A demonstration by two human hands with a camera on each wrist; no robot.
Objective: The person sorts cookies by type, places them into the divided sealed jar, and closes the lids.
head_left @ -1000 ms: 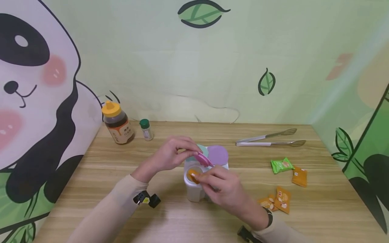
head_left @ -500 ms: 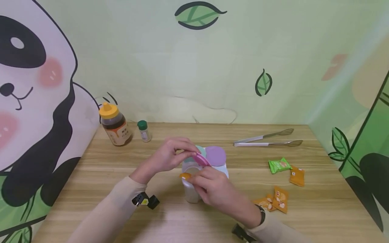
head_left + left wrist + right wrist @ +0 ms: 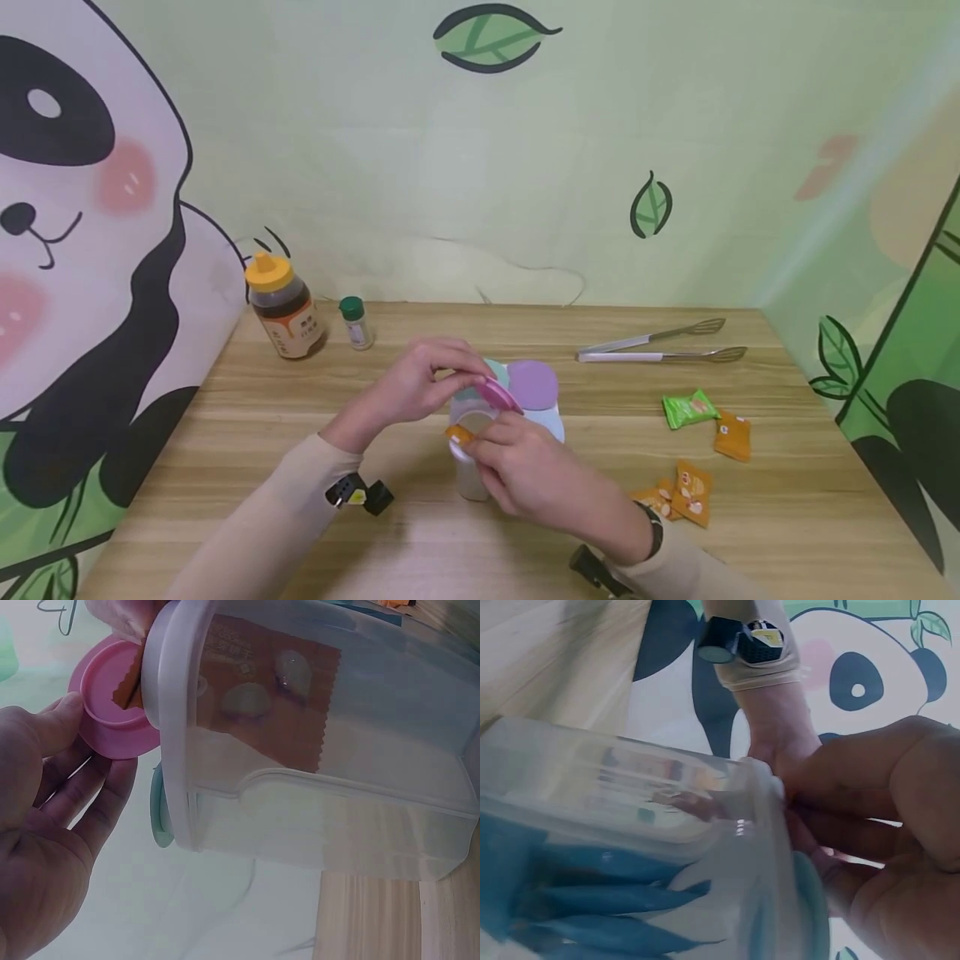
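A clear plastic storage box with coloured round lids stands mid-table. My left hand holds its pink lid tilted up between thumb and fingers. Over the uncovered opening, my right hand pinches a small orange snack packet at the rim. In the left wrist view, an orange packet shows inside through the clear wall, and an orange serrated corner sticks out by the pink lid. Blue packets fill another compartment in the right wrist view.
The purple lid and a mint-green lid are down. To the right lie a green packet, several orange packets and tongs. At back left stand a yellow-capped jar and a green-capped shaker.
My right hand has moved slightly left with the orange packet, from over the opening to its left rim. My left hand keeps the pink lid raised.
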